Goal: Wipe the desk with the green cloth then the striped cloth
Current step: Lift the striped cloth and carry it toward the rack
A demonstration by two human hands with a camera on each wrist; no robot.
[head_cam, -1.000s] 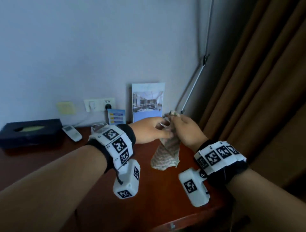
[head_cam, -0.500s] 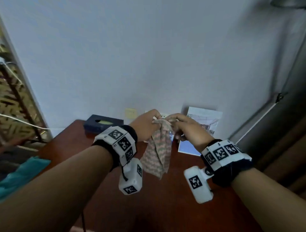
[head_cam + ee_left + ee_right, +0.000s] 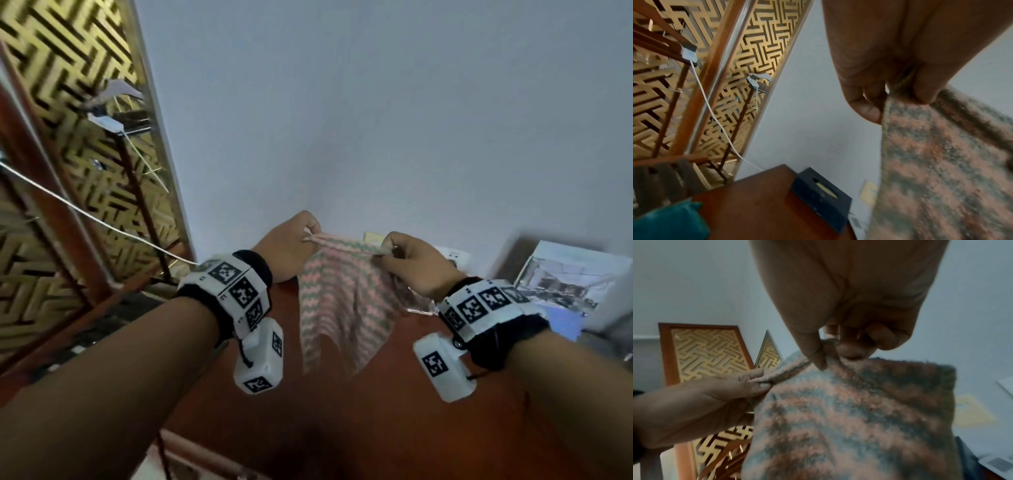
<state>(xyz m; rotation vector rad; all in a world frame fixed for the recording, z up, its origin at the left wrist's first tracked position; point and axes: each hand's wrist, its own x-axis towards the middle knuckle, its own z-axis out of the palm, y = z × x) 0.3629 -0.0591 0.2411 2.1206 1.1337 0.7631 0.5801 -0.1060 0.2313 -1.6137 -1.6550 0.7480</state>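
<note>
Where half a second ago the striped cloth hung bunched and narrow between two hands held close together, it is now spread wider, its top edge pulled out into a line. Largest in sight, the red-brown worktop [image 3: 359, 421] runs below both forearms to the pale wall, and the head view has swung further left, so more of the gold lattice screen [image 3: 65, 171] fills that side. The striped cloth [image 3: 342, 301], pink and grey-green in zigzag bands, hangs in the air above the worktop, its lower end dangling free. The green cloth [image 3: 668, 222] lies at the left end of the worktop, well apart from the hands. A dark tissue box [image 3: 821, 196] sits against the wall, and a framed picture [image 3: 568, 277] leans at the far right. The left hand [image 3: 284, 250] has moved apart from the right; its grip is a pinch of thumb and fingers on the cloth's left top corner. The right hand [image 3: 411, 263] pinches the right top corner likewise, its other fingers curled in.
</note>
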